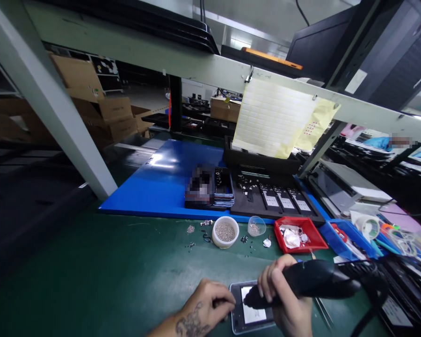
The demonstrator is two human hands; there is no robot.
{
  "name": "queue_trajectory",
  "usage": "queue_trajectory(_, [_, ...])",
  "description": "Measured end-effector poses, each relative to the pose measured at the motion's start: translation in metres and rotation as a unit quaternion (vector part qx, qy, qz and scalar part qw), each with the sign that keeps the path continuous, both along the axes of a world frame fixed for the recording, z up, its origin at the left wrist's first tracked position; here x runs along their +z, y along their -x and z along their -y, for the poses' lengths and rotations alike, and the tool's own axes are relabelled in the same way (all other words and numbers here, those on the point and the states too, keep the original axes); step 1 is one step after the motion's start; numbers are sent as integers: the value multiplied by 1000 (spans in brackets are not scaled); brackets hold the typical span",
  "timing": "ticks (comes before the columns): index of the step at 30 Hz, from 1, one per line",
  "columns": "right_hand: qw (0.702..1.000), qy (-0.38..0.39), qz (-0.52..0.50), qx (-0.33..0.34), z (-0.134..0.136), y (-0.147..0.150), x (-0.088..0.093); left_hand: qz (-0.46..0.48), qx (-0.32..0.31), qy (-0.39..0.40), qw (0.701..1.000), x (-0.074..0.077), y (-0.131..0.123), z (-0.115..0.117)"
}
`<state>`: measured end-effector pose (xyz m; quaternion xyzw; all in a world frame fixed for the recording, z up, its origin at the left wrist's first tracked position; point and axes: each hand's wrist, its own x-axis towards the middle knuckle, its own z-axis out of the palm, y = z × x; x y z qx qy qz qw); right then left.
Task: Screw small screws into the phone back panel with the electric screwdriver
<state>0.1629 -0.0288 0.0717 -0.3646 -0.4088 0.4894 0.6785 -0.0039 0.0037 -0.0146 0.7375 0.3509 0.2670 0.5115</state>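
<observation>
A phone point(237, 323) without its back cover lies on the green bench top, a white label over its middle. The bent thumb and fingers of my left hand point(206, 303) are closed at its left edge, and the fingertips touch the frame. Wrapped in my right hand point(284, 292) is a black electric screwdriver point(312, 279), its narrow end pointing left over the phone. The right hand and tool cover the phone's right part. A pair of tweezers point(323, 312) rests just right of my right hand.
Beyond the phone stand a white tub of small screws point(225, 238), a clear cup point(257, 226), a red bin point(314, 244) and a blue bin point(347, 245). Stacked phone frames point(224, 187) and a black parts tray point(247, 206) sit on a blue board point(154, 187). Paper sheets point(266, 117) hang from the shelf.
</observation>
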Motion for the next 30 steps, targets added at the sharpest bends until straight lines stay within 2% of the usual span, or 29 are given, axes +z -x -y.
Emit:
queue_trajectory(4, [999,-18,-28,5,-2,5,2,30,52,126,990,-3,-5,2])
queue_trajectory(8, [999,-15,-38,6,-2,11,1,50,73,190,978,-1,-7,4])
queue_trajectory(11, [999,-13,-40,6,-3,12,1,55,61,194,977,3,-5,5])
queue_trajectory(15, [1000,-12,-24,6,-1,8,-3,52,42,149,987,5,-1,2])
queue_trajectory(18, [999,30,24,3,3,5,-11,50,39,130,989,4,1,-1])
queue_trajectory(22, [992,100,70,-17,8,7,-24,77,47,155,984,1,0,-3])
queue_trajectory(30, [989,107,92,-41,8,10,-37,95,43,182,978,-1,-1,-4])
